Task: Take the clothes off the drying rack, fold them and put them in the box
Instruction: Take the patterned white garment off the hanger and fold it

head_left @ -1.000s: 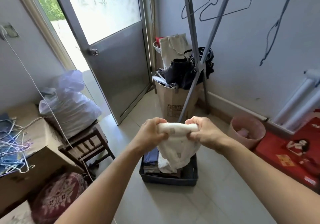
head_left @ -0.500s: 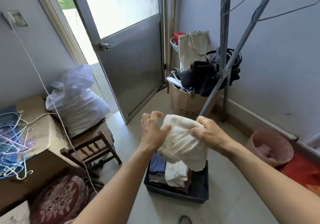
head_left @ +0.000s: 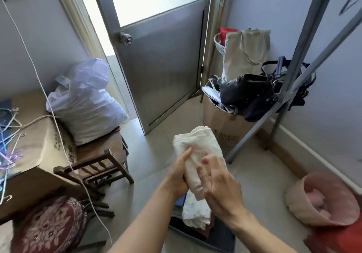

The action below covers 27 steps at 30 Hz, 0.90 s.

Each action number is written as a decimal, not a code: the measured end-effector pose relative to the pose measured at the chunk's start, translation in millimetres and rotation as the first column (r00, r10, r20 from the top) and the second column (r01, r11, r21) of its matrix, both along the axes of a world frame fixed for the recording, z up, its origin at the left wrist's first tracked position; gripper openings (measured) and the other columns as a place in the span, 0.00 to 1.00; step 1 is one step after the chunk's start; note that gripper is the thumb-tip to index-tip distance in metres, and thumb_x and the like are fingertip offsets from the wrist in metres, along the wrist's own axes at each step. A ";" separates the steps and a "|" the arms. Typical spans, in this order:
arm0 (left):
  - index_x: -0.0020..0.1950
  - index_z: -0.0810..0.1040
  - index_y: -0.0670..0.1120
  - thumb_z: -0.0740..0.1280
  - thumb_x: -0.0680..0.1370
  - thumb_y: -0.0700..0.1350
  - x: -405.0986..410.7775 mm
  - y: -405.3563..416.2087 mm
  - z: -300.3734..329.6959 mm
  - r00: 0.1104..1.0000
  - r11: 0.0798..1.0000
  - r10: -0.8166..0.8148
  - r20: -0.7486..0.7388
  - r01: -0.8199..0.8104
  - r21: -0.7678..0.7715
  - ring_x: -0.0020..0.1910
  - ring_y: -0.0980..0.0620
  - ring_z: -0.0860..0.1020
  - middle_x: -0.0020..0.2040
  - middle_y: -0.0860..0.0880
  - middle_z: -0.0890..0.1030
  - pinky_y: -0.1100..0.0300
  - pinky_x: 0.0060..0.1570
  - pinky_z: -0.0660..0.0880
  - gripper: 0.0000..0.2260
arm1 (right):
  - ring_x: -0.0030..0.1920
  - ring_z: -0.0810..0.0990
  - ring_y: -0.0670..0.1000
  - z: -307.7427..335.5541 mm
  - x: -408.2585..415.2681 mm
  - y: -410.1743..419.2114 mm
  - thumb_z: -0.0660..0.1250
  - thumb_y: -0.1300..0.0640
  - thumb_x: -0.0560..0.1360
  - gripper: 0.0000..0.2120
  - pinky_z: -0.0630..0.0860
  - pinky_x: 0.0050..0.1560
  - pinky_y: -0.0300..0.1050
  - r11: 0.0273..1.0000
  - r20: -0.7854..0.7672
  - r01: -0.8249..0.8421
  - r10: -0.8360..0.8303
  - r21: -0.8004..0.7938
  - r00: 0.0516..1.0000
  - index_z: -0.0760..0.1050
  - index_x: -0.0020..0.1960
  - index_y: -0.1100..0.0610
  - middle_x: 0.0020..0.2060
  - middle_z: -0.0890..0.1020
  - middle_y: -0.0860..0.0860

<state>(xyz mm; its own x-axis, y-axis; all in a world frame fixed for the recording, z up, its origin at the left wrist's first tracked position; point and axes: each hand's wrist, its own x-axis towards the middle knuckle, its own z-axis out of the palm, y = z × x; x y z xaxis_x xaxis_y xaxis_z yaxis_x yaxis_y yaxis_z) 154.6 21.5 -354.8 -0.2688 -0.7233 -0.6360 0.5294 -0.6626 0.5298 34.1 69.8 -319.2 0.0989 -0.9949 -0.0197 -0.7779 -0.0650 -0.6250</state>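
Mid-task, folding stage. Left hand [head_left: 179,176] grips a cream cloth [head_left: 197,154], fingers curled round its lower part w/ thumb up along the front. The cloth is bundled into a thick roll standing up out of that hand, above the box. Right hand [head_left: 219,184] lies over the front of the roll w/ fingers spread and fairly straight, pressing or smoothing rather than grasping; a bit blurred, so exact contact is hard to call.

Box [head_left: 225,239] is a dark bin on the floor right below the hands. Already inside: a white patterned piece [head_left: 195,211] on top, plus darker folded items underneath, mostly hidden by the arms. So several pcs look done.

Drying rack [head_left: 299,43]: only its grey poles and legs show at right, no clothes on the visible part. Top of the rack is out of view, so can't tell if more hangs there. A pile of hangers [head_left: 7,135] lies on the tabletop [head_left: 37,141] at left.

Left to do, as I judge it: finish this fold, lower the cloth into the box, then check the rack for leftovers.
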 end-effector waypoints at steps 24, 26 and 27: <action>0.65 0.68 0.58 0.62 0.81 0.51 39.3 -44.0 -296.1 0.769 0.982 -0.184 0.613 0.115 0.152 0.55 0.51 0.78 0.62 0.55 0.76 0.56 0.55 0.76 0.12 | 0.51 0.84 0.57 -329.9 -1.4 -89.0 0.61 0.49 0.81 0.16 0.80 0.51 0.52 0.575 0.469 0.145 -0.767 0.805 0.438 0.78 0.59 0.59 0.50 0.85 0.57; 0.61 0.67 0.69 0.63 0.78 0.49 42.4 -36.3 -338.7 0.747 0.963 -0.270 0.608 0.210 0.170 0.53 0.46 0.80 0.58 0.54 0.79 0.48 0.59 0.77 0.18 | 0.53 0.83 0.60 -372.2 -6.0 -80.3 0.61 0.52 0.81 0.17 0.78 0.55 0.55 0.486 0.402 0.149 -0.830 0.861 0.386 0.77 0.61 0.63 0.52 0.84 0.61; 0.58 0.71 0.69 0.63 0.75 0.48 44.0 -32.4 -357.5 0.730 0.947 -0.319 0.605 0.265 0.180 0.49 0.45 0.81 0.52 0.53 0.82 0.49 0.56 0.78 0.17 | 0.53 0.82 0.62 -393.7 -8.4 -75.9 0.61 0.54 0.81 0.17 0.77 0.59 0.58 0.435 0.358 0.157 -0.861 0.887 0.362 0.76 0.62 0.65 0.52 0.84 0.62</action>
